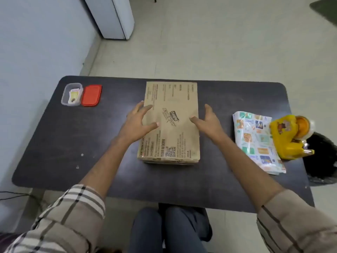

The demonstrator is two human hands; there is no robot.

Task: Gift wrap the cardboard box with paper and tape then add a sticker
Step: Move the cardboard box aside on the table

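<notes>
Cardboard box [175, 99] lies flat mid-bench [73, 152], nearer the far edge. It's plain brown w/ black print and a QR code at the near end, no paper on it yet. Step: the very start, squaring the box up. Both hands are spread w/ straight fingers, left hand [135, 125] at the box's left edge, right hand [209, 123] at its right, prob. touching, not clamped. Next: fetch the folded wrapping paper [255, 141] at the right edge, yellow tape dispenser [288, 136] against it, & unfold. Stickers seem to be in the clear tub [71, 94] at the far-left corner, red lid [91, 95] beside it.
</notes>
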